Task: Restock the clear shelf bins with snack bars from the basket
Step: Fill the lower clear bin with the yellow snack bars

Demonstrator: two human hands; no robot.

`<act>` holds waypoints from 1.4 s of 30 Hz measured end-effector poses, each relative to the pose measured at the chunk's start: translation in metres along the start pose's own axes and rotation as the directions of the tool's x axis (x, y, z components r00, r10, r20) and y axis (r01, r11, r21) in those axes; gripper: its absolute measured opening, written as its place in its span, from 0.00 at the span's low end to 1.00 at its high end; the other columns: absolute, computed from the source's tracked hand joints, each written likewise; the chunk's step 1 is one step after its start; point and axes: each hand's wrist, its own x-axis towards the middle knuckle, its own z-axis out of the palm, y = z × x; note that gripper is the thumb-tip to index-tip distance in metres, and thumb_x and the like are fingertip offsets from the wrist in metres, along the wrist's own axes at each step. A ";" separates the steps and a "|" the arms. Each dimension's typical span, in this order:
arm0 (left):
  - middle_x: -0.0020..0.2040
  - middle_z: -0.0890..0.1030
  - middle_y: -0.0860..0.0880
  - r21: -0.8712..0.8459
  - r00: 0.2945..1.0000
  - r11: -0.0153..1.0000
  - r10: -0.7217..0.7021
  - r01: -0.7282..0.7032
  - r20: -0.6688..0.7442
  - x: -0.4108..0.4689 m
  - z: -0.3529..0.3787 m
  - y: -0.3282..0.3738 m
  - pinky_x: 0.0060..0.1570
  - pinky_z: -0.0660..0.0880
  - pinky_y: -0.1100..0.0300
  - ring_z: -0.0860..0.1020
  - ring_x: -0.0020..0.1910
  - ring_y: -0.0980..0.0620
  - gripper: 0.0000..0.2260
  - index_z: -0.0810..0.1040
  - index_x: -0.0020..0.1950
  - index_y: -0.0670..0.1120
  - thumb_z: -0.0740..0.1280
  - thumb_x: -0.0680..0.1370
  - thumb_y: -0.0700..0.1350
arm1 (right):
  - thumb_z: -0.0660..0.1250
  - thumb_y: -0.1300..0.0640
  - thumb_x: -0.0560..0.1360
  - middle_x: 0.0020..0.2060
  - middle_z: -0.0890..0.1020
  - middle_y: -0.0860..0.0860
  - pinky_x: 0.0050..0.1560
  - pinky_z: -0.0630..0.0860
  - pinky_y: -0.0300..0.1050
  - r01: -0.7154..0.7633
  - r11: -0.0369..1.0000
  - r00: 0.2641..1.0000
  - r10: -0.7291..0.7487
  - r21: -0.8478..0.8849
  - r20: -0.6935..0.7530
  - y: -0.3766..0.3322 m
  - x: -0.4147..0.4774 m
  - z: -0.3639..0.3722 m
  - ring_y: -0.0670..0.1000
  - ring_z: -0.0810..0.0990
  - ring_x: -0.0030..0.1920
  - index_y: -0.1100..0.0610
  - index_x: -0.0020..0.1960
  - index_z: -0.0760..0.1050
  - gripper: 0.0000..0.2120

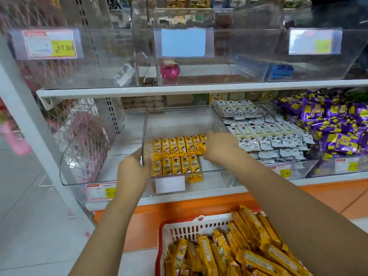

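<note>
Clear bin (179,120) lies open behind yellow bars (175,154).

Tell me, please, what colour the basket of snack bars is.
The basket is white with a red rim; head view.

**Counts, placed from the middle bin (185,124).** Seven clear bins (79,62) are counted: three on the shelf above the middle bin, and four on its own shelf, itself included. Inside it, yellow snack bars (176,154) are laid in two rows, with seven behind (the last partly hidden) and five in front. Above it, one pink wrapped item (170,71), one blue wrapped item (282,70) and one silver packet (125,73) are seen. Seven price labels (49,43) are counted on the bin fronts. Below it, one basket (179,230) is shown, its bars too heaped to count. Two hands are seen at it: left hand (133,170), right hand (219,146).
</note>
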 end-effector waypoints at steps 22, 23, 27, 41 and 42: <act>0.53 0.82 0.40 -0.099 0.998 0.994 0.051 -0.055 -0.044 -0.007 0.012 -0.024 0.44 0.73 0.56 0.80 0.51 0.41 0.17 0.72 0.69 0.47 0.60 0.81 0.40 | 0.54 0.66 0.79 0.48 0.78 0.58 0.42 0.74 0.44 -0.023 0.953 0.956 -0.068 0.302 0.286 -0.015 0.027 0.044 0.52 0.75 0.41 0.66 0.52 0.76 0.12; 0.53 0.82 0.40 -0.095 0.996 0.993 0.063 -0.068 -0.060 -0.009 0.011 -0.022 0.44 0.73 0.55 0.80 0.50 0.41 0.16 0.74 0.68 0.47 0.60 0.81 0.40 | 0.55 0.65 0.79 0.50 0.79 0.58 0.45 0.75 0.44 -0.033 0.930 0.966 -0.065 0.367 0.250 -0.012 0.024 0.042 0.54 0.77 0.44 0.66 0.53 0.77 0.13; 0.47 0.84 0.45 -0.182 0.966 0.976 0.069 -0.117 -0.251 -0.034 0.003 -0.013 0.40 0.68 0.62 0.79 0.43 0.50 0.12 0.79 0.61 0.44 0.61 0.80 0.41 | 0.60 0.57 0.79 0.38 0.80 0.62 0.40 0.79 0.48 0.121 0.835 0.991 -0.072 0.537 -0.111 0.003 -0.004 0.029 0.58 0.79 0.37 0.65 0.39 0.76 0.15; 0.55 0.80 0.46 0.268 0.844 0.960 -0.211 0.084 0.493 -0.128 0.073 -0.064 0.42 0.68 0.66 0.78 0.49 0.50 0.12 0.75 0.61 0.43 0.60 0.81 0.45 | 0.67 0.46 0.75 0.60 0.76 0.55 0.50 0.72 0.44 -0.118 0.957 0.967 0.050 0.264 0.251 0.083 -0.107 0.138 0.54 0.76 0.59 0.59 0.63 0.70 0.23; 0.56 0.79 0.45 0.314 0.822 0.942 -0.272 0.121 0.500 -0.133 0.077 -0.073 0.43 0.69 0.65 0.78 0.50 0.50 0.11 0.74 0.59 0.43 0.60 0.81 0.45 | 0.68 0.44 0.74 0.64 0.73 0.56 0.54 0.72 0.44 -0.139 0.960 0.953 0.062 0.244 0.297 0.086 -0.105 0.151 0.54 0.73 0.63 0.60 0.67 0.67 0.28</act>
